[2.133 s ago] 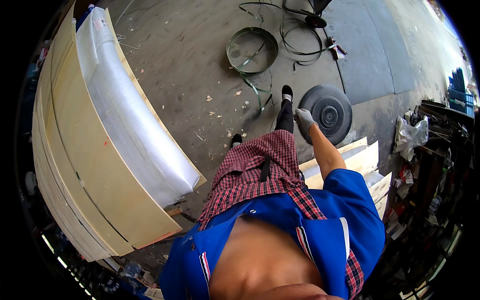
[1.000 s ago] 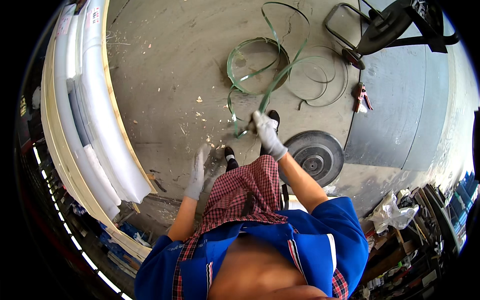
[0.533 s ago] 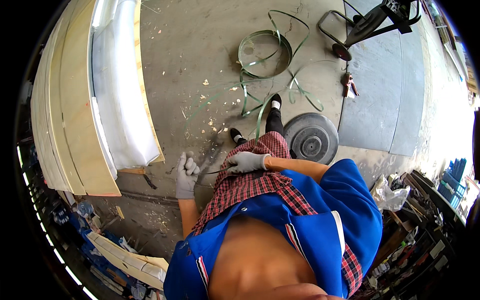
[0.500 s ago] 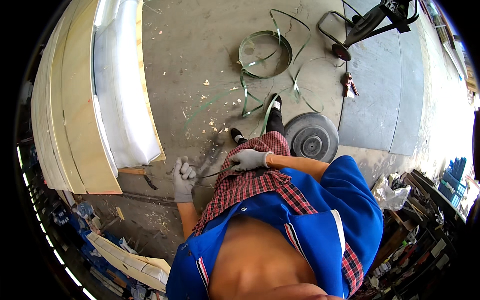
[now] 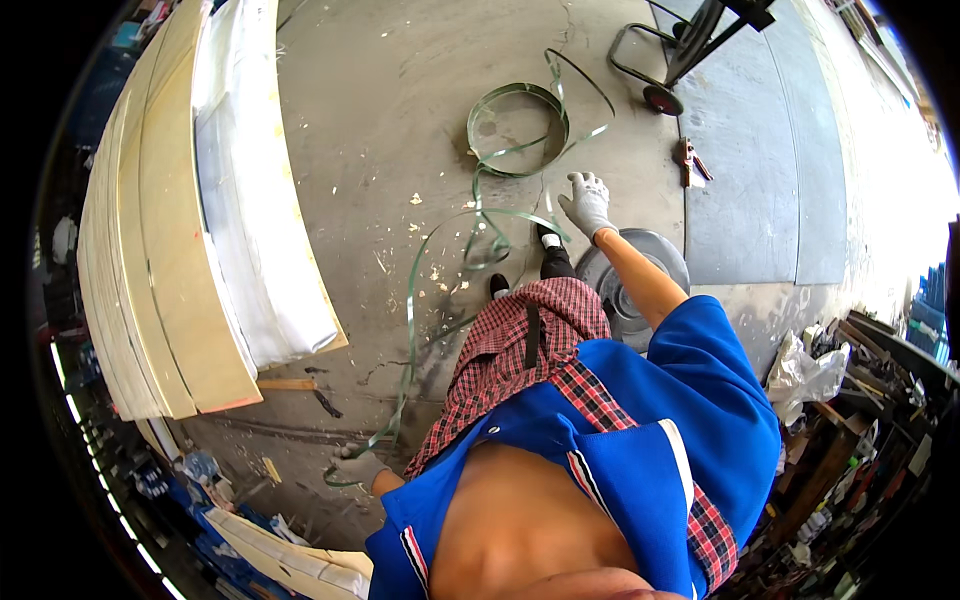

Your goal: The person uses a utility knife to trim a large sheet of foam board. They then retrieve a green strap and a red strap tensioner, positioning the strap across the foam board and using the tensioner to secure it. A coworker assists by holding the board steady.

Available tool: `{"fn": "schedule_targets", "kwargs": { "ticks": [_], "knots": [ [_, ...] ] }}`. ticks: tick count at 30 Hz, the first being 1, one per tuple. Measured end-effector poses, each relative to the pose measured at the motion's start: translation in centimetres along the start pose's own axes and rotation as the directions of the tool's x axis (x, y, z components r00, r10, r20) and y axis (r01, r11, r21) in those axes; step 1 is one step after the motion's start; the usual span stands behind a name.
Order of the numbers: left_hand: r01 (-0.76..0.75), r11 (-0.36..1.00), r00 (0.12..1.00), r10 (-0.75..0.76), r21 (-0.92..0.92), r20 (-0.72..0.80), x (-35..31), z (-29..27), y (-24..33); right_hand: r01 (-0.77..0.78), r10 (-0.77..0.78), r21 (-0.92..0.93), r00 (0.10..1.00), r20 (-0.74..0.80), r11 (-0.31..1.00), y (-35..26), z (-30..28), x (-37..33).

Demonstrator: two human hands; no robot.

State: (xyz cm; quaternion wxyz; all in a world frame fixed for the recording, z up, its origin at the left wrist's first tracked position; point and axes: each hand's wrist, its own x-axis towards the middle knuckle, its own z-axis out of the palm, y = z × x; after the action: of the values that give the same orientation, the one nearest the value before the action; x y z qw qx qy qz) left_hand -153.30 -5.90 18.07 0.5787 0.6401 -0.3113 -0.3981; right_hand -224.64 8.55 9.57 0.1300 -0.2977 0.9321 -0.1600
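Observation:
Both my hands wear grey work gloves. Low at the left, my left hand (image 5: 360,467) is closed round the end of a green strapping band (image 5: 410,330). From there the band arcs up across the floor in front of me and runs in loops to a round coil (image 5: 470,125) lying flat farther off. My right hand (image 5: 588,203) is stretched forward over the floor, its fingers apart and nothing visible in them. It hovers beyond a round dark disc-shaped lid or base (image 5: 635,310), just right of the loose band.
A long stack of pale boards (image 5: 165,220) with white wrapped material (image 5: 265,230) stands at the left. A wheeled strap cart (image 5: 690,50) is at the far right, with a red-handled hand tool (image 5: 690,163) near it. Cluttered shelving (image 5: 840,430) lies at the lower right.
My left hand has moved down and back with the band, which now stretches toward me. My right hand has left my waist and reached forward. The loops have shifted, and my view has turned slightly.

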Motion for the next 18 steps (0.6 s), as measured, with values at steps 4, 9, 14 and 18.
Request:
{"fn": "schedule_targets", "kwargs": {
  "ticks": [4,9,14,18],
  "knots": [
    [0.457,0.883,0.864,-0.411,-0.107,0.291,-7.4,20.9,1.9,-0.218,0.218,0.183,0.976,0.021,0.959,5.7,-0.3,-1.9],
    [0.596,0.751,0.483,-0.618,0.284,0.620,-18.2,37.5,-1.0,-0.624,0.606,0.283,0.780,0.157,0.729,19.8,2.4,-4.7],
    [0.219,0.716,0.308,-0.695,0.663,0.650,-29.9,49.4,-4.6,-0.788,0.811,0.427,0.556,0.183,0.443,34.0,5.6,-3.8],
    [-0.082,0.552,0.148,-0.817,0.830,0.558,-42.5,58.5,-9.0,-0.889,0.869,0.350,0.402,0.288,0.295,43.3,8.3,2.1]
  ]
}}
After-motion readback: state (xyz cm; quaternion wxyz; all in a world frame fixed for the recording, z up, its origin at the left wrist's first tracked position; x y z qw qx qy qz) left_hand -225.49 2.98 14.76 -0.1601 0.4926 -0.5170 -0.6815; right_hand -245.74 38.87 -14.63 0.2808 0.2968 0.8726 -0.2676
